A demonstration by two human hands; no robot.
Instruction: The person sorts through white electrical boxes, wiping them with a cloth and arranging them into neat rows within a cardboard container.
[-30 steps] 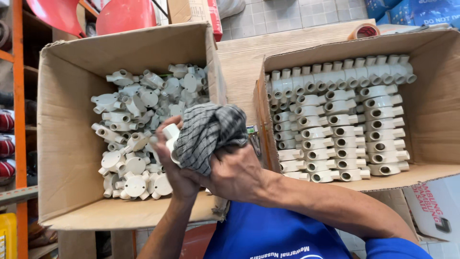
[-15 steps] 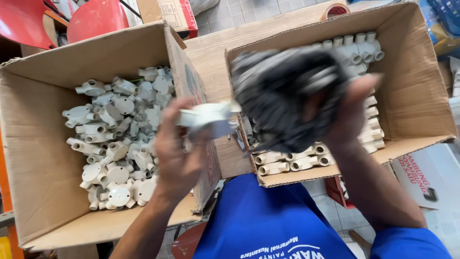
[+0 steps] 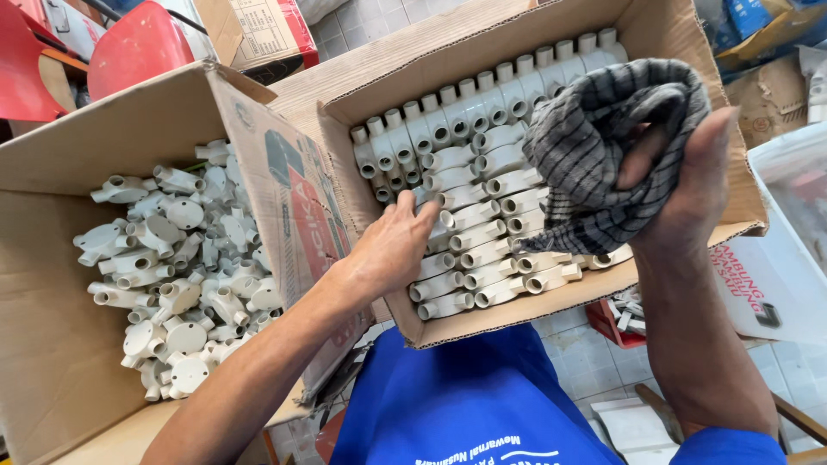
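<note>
My left hand (image 3: pixel 392 245) reaches into the right cardboard box (image 3: pixel 551 297). Its fingertips are closed on a white pipe fitting (image 3: pixel 435 226) at the left end of the neat rows of fittings (image 3: pixel 482 164); the fingers hide most of that piece. Above the right side of the same box, my right hand (image 3: pixel 689 189) grips a bunched grey striped cloth (image 3: pixel 594 155), which covers part of the rows. The left cardboard box (image 3: pixel 258 155) holds a loose heap of white round fittings (image 3: pixel 181 267).
Both boxes sit side by side just in front of my blue shirt (image 3: pixel 465 396). Red chairs (image 3: pixel 138 43) and another cardboard carton (image 3: pixel 258 30) stand behind them. A white bin (image 3: pixel 792 198) and a printed carton (image 3: pixel 758 284) are at the right, over a tiled floor.
My left hand carried a white fitting from over the left box into the right box. My right hand moved the cloth to the right and higher, uncovering the rows.
</note>
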